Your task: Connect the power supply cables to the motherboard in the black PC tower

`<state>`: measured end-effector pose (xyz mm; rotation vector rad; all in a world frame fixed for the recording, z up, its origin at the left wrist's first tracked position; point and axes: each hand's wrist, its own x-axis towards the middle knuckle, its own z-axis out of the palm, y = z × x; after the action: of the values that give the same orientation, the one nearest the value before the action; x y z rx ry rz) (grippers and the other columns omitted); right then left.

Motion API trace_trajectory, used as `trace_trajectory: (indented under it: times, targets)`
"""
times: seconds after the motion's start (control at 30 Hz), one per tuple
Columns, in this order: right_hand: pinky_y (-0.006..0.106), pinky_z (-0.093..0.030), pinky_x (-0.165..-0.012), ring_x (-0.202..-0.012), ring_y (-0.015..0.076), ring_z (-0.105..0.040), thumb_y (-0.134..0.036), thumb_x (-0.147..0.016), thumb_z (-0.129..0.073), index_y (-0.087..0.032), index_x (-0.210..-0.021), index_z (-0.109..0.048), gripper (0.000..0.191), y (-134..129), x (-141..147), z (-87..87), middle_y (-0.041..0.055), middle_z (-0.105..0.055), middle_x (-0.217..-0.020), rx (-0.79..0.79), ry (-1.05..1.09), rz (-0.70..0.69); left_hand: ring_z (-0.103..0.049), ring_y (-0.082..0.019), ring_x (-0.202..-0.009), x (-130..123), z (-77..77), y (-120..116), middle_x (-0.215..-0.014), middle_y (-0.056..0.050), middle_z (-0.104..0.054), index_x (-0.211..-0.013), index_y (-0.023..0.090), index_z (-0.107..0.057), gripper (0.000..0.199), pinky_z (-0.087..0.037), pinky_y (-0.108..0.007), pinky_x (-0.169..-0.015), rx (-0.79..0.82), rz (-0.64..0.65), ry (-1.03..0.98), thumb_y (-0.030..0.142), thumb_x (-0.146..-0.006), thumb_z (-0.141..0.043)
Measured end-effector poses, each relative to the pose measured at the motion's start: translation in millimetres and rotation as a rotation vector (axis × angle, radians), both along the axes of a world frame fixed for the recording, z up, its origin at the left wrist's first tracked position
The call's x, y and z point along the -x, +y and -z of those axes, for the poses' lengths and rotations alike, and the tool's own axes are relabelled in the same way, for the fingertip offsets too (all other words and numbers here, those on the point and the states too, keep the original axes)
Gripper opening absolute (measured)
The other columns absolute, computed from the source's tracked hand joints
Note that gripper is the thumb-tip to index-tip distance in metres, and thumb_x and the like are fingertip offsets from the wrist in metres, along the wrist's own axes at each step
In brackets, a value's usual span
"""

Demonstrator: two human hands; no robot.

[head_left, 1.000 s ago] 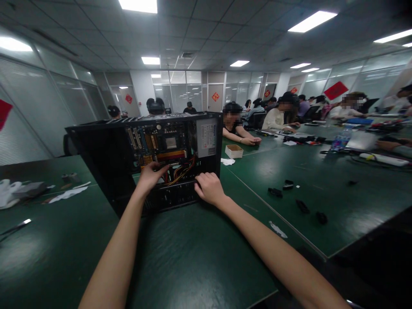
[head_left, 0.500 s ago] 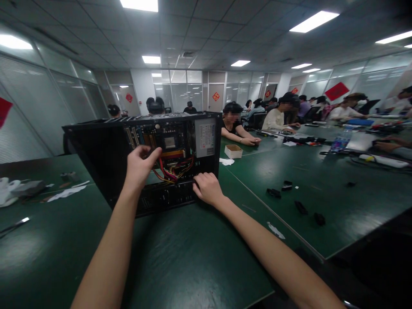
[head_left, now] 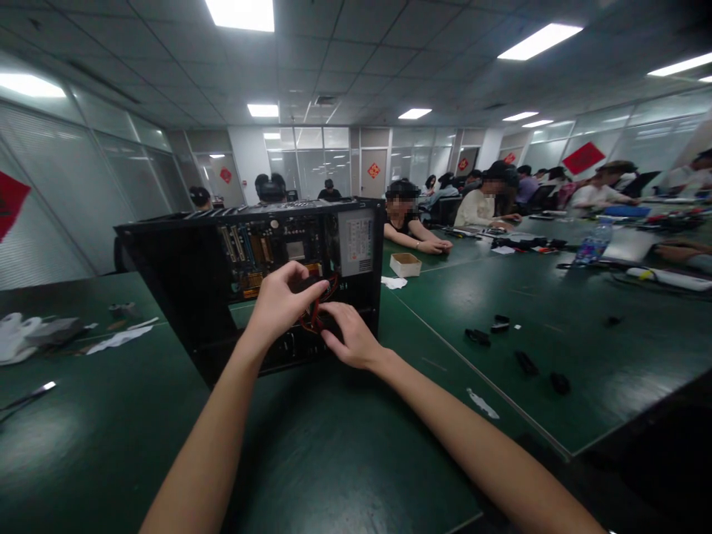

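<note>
A black computer case [head_left: 183, 282] stands on the table with its side open toward me. Inside are a motherboard [head_left: 267, 248] and, at the upper right, a power supply [head_left: 354, 241] with a label. A bunch of red, yellow and black power cables [head_left: 314, 317] hangs below the power supply. My left hand [head_left: 283, 302] is closed on these cables from the left, its thumb pointing right and its fingertips partly hidden. From the right, my right hand [head_left: 353, 337] has its thumb and fingers around the lower part of the same bunch.
The green table [head_left: 334, 445] carries a small open box [head_left: 406, 265] behind the case and several black pieces [head_left: 526, 363] to the right. A metal tool [head_left: 33, 393] and white paper [head_left: 122, 340] lie at left. A person [head_left: 409, 222] sits across the table.
My left hand has moved right and down from in front of the motherboard to the cables. My right hand has left the case's lower frame and closed in on them. The cables are bunched together.
</note>
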<state>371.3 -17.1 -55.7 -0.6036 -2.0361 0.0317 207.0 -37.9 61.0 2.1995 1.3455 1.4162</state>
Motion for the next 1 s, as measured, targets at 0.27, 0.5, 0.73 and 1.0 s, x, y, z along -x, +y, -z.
trace_trajectory:
  times: [0.27,0.5,0.73,1.0]
  targets:
    - [0.028,-0.046,-0.055,-0.054,0.0137,-0.055,-0.05,-0.098,-0.041,-0.02,-0.083,-0.056,0.037,-15,16,-12.2,-0.0007,-0.057,-0.064,0.583,0.444,-0.323,-0.057,-0.018,-0.07,-13,10.5,-1,-0.077,-0.001,-0.063,-0.084,0.02,-0.061,0.031,-0.043,-0.029,-0.063,0.156,0.155,0.058,0.049,-0.075,-0.067]
    - [0.02,-0.032,-0.037,-0.038,0.0074,-0.042,-0.062,-0.09,-0.048,-0.018,-0.073,-0.057,0.048,-7,10,-16.8,-0.004,-0.05,-0.051,0.718,0.674,-0.286,-0.066,-0.023,-0.083,12,4.0,-5,-0.098,-0.005,-0.07,-0.142,0.026,-0.046,0.079,-0.051,-0.031,-0.069,0.348,0.414,0.219,0.037,-0.07,-0.076]
    - [0.018,-0.028,-0.032,-0.033,0.0053,-0.042,-0.061,-0.092,-0.045,-0.017,-0.078,-0.055,0.047,-10,10,-19.1,-0.0049,-0.054,-0.054,0.734,0.61,-0.358,-0.067,-0.019,-0.082,16,-2.8,-10,-0.091,-0.002,-0.071,-0.144,0.021,-0.043,0.073,-0.051,-0.029,-0.073,0.307,0.419,0.429,0.039,-0.079,-0.071]
    - [0.017,-0.033,-0.032,-0.033,0.0055,-0.045,-0.053,-0.093,-0.049,-0.021,-0.086,-0.048,0.033,-8,8,-20.7,-0.0096,-0.05,-0.057,0.68,0.673,-0.368,-0.066,-0.017,-0.077,0,6.3,-7,-0.093,-0.005,-0.072,-0.142,0.017,-0.045,0.061,-0.049,-0.027,-0.068,0.133,0.372,0.462,0.032,-0.086,-0.063]
